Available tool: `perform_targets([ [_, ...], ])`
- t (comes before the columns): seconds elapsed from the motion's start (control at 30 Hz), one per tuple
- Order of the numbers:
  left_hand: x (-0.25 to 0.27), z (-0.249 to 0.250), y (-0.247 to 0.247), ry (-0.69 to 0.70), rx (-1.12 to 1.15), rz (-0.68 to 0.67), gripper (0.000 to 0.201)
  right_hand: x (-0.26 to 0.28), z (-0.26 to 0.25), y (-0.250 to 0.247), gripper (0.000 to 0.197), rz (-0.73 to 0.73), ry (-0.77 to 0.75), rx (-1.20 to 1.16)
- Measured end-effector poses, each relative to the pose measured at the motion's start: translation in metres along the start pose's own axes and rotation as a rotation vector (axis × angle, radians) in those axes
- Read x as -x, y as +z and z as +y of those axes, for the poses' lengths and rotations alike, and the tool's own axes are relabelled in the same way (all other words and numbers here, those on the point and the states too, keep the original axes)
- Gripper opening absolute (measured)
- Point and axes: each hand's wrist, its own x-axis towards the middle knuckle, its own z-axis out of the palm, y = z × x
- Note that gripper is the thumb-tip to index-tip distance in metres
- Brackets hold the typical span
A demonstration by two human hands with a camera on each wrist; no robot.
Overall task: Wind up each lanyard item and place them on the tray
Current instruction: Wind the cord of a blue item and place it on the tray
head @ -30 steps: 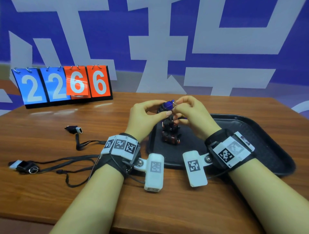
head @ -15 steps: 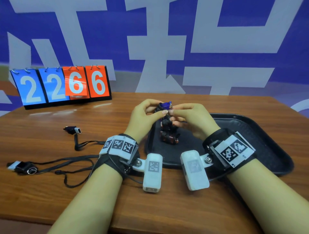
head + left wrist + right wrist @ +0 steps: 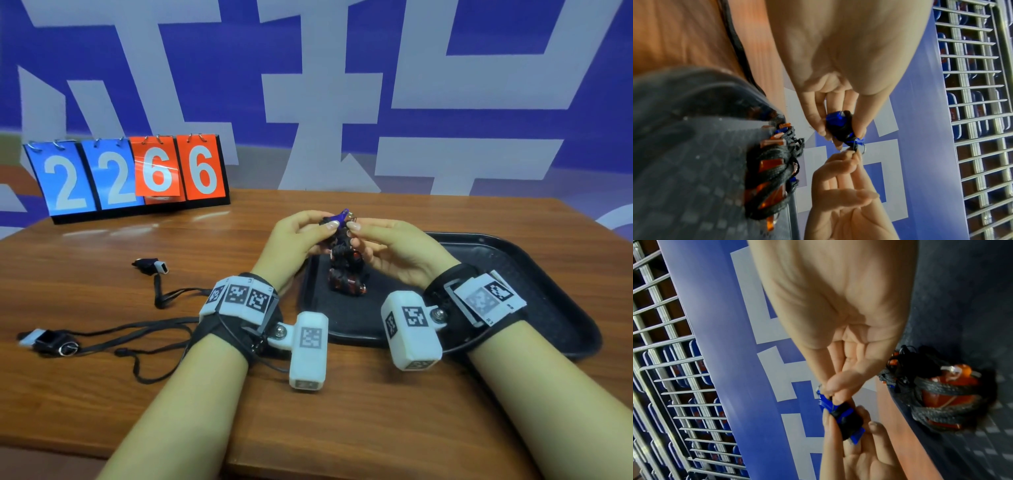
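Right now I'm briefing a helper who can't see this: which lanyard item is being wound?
Start at the black plastic tray on the wooden table. Above its left edge, the left hand and right hand pinch one small blue plastic item wrapped in black cord. Unlike the orange wound bundles on the tray, it's blue and held aloft.

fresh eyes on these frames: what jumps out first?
Both hands meet above the near-left end of the black tray: the left hand grips a blue item wound in black cord, and the right hand pinches its tip. Wound orange items are piled on the tray just below, while two unwound lanyards sprawl on the wooden table to the left.
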Motion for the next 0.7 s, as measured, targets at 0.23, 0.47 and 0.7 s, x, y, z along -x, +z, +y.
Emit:
perform_targets([
  [0.23,0.0028,0.0031,-0.0022,-0.029,0.049,-0.063,0.021,0.0038,-0.0050,-0.0043,0.021,-0.080,0.010,0.037],
  [0.47,0.0006,0.0007,-0.0038,-0.031,0.044,-0.029,0.028,0.0026,-0.0037,-0.0035,0.014,-0.055,-0.060,0.132],
  [0.7,0.0009,0.0001,-0.0038,-0.016,-0.030,-0.022,0.023,0.0031,-0.0015,-0.0006,0.009,0.002,-0.114,0.261],
])
